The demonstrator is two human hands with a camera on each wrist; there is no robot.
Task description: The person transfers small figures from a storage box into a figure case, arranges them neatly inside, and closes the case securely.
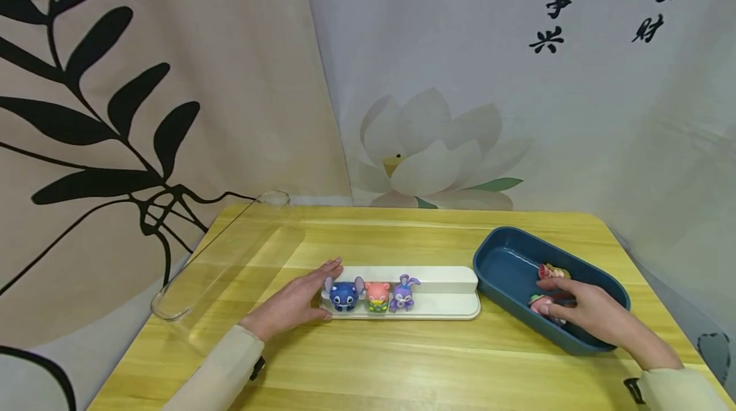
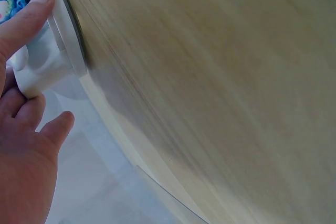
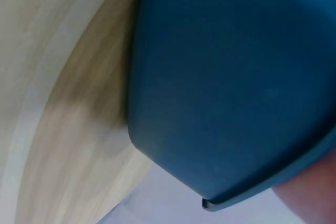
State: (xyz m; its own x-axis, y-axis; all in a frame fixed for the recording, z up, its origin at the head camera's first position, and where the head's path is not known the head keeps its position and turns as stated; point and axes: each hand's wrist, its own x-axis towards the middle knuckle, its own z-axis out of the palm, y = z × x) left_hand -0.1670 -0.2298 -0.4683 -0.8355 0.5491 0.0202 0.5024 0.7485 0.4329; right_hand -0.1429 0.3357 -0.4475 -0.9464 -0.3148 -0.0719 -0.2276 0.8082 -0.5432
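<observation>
On the table stands a white tiered display stand (image 1: 445, 306). Along its left half sit a blue big-eared figurine (image 1: 344, 296), a coral pink figurine (image 1: 377, 296) and a purple rabbit figurine (image 1: 402, 293). My left hand (image 1: 296, 305) holds the stand's left end, thumb in front and fingers behind; the left wrist view shows the thumb (image 2: 32, 17) against the base. Inside a dark blue tray (image 1: 499, 257), my right hand (image 1: 592, 314) has thumb and index finger spread around a pink figurine (image 1: 539, 303) with a green top. Another pink-and-yellow figurine (image 1: 556, 272) lies just behind the index finger.
A clear, box-like cover (image 1: 230, 264) lies at the table's left edge, overhanging it in the head view. The tray stands at the right, close to the stand's right end. Printed cloth (image 1: 241, 78) hangs behind the wooden table (image 1: 368, 372).
</observation>
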